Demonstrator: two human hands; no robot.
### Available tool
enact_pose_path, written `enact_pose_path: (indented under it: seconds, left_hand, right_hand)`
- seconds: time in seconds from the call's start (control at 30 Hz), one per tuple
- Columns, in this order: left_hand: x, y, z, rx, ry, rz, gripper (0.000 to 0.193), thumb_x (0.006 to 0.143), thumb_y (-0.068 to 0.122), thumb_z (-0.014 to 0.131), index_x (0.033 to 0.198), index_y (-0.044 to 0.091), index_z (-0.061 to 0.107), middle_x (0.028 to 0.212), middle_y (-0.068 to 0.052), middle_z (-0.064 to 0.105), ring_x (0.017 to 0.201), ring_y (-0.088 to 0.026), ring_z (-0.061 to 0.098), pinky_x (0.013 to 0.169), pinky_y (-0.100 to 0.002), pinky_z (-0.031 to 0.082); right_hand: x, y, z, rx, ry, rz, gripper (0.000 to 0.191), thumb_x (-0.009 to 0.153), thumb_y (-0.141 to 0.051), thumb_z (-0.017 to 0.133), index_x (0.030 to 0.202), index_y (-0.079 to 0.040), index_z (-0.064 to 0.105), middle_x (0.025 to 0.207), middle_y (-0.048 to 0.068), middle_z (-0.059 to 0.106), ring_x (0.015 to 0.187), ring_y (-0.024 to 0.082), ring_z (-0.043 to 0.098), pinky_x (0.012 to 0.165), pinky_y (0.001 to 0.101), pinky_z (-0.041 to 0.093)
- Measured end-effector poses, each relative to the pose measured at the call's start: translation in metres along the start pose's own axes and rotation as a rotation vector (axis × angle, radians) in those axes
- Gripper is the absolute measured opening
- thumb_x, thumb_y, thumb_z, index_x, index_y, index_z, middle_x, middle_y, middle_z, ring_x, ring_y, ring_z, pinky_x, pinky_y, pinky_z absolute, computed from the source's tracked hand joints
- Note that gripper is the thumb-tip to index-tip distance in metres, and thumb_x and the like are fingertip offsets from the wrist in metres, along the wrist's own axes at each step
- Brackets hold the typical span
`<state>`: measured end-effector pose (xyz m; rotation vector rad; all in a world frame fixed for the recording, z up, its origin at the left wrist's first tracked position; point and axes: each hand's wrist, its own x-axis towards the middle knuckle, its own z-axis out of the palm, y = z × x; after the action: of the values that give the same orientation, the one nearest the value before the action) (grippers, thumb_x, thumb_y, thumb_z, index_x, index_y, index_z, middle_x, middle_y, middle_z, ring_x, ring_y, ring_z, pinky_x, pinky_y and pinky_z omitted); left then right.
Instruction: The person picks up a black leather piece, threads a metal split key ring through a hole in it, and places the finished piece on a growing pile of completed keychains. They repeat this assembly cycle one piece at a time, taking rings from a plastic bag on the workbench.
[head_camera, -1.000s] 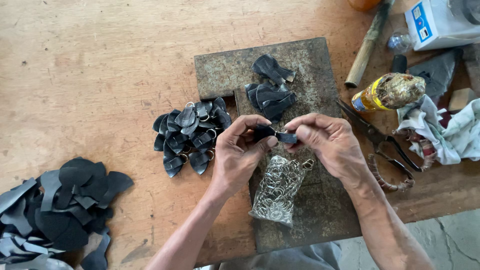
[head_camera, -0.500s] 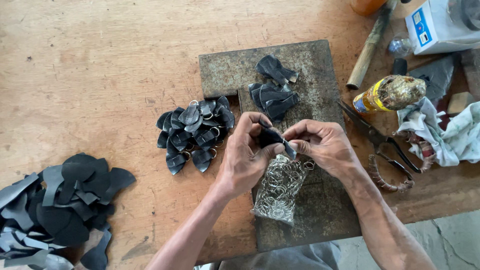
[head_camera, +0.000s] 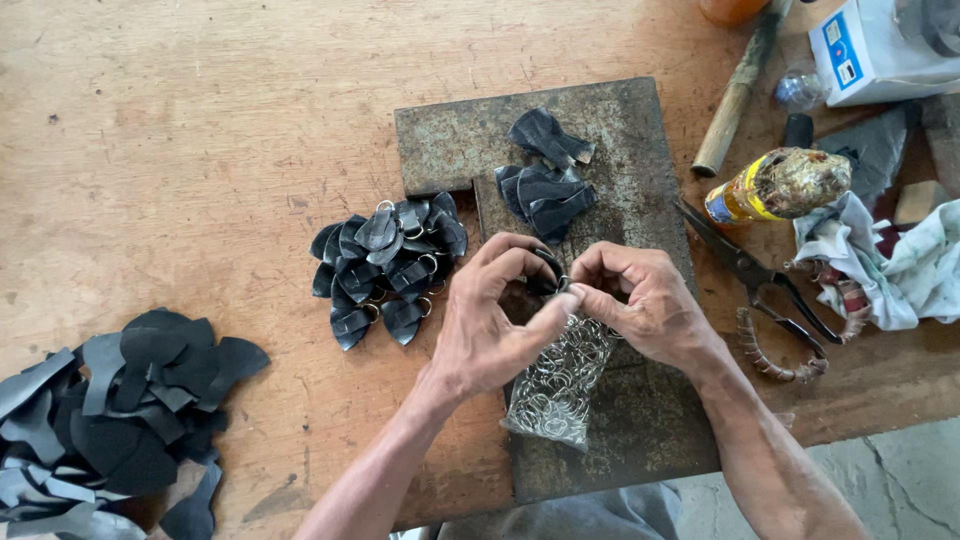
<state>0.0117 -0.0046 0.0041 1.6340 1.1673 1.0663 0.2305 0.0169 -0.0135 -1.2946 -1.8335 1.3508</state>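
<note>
Worn wooden bench (head_camera: 200, 130), rusty metal plate (head_camera: 640, 130) set on it as the work pad. Both hands meet over the plate's middle: left hand (head_camera: 495, 320) and right hand (head_camera: 650, 305) pinch one small black leather piece (head_camera: 547, 268) between fingertips; any ring there is hidden. Clear bag of metal rings (head_camera: 560, 385) lies on the plate just below the hands. Ringed pieces (head_camera: 385, 265) are heaped left of the plate, cut blanks (head_camera: 548, 180) on its upper part, scissors (head_camera: 760, 285) right. Risk, as I judge it: the pinch looks shallow, so the piece could slip and drop into the bag.
</note>
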Motion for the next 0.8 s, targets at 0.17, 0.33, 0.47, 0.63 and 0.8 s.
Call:
enact_pose_path:
  seconds: [0.17, 0.33, 0.47, 0.63, 0.8]
  left_hand:
    - [0.002, -0.005, -0.007, -0.089, -0.009, -0.069, 0.023, 0.091, 0.023, 0.075, 0.092, 0.0, 0.074, 0.107, -0.009, 0.072, 0.089, -0.013, 0.071, 0.074, -0.026, 0.06]
    - [0.004, -0.005, -0.01, -0.111, -0.022, -0.054, 0.019, 0.092, 0.018, 0.076, 0.095, -0.001, 0.075, 0.108, -0.008, 0.072, 0.09, -0.013, 0.07, 0.077, -0.026, 0.058]
    - [0.005, -0.001, -0.009, -0.108, -0.011, -0.087, 0.018, 0.091, 0.017, 0.077, 0.096, 0.0, 0.075, 0.108, -0.008, 0.071, 0.089, -0.014, 0.07, 0.076, -0.027, 0.058]
    - [0.004, 0.001, -0.01, -0.088, 0.012, -0.017, 0.017, 0.09, 0.015, 0.079, 0.097, 0.001, 0.076, 0.11, -0.009, 0.071, 0.099, -0.017, 0.072, 0.086, -0.03, 0.058]
    - [0.001, 0.002, -0.006, -0.084, -0.014, -0.036, 0.017, 0.086, 0.014, 0.081, 0.096, 0.001, 0.076, 0.111, -0.009, 0.071, 0.1, -0.017, 0.072, 0.086, -0.03, 0.058]
  right_hand:
    - [0.002, -0.006, -0.003, 0.039, -0.03, 0.022, 0.017, 0.096, -0.021, 0.07, 0.096, -0.005, 0.065, 0.073, -0.006, 0.057, 0.066, 0.002, 0.05, 0.054, 0.021, 0.043]
    - [0.005, -0.008, -0.007, -0.015, -0.031, 0.008, 0.015, 0.097, -0.02, 0.068, 0.096, -0.006, 0.063, 0.072, -0.006, 0.054, 0.064, 0.003, 0.046, 0.053, 0.0213, 0.04]
    - [0.004, -0.007, -0.007, 0.02, 0.016, 0.032, 0.015, 0.097, -0.019, 0.07, 0.099, -0.004, 0.065, 0.076, -0.005, 0.056, 0.066, 0.003, 0.048, 0.054, 0.021, 0.042]
    - [0.005, 0.001, -0.004, 0.525, -0.036, 0.147, 0.031, 0.088, -0.014, 0.072, 0.116, -0.001, 0.065, 0.096, 0.002, 0.072, 0.086, 0.01, 0.071, 0.077, 0.025, 0.062]
    - [0.007, 0.014, -0.001, 0.585, 0.109, 0.205, 0.034, 0.083, -0.008, 0.081, 0.113, 0.005, 0.072, 0.101, 0.012, 0.077, 0.086, 0.017, 0.075, 0.077, 0.0297, 0.066]
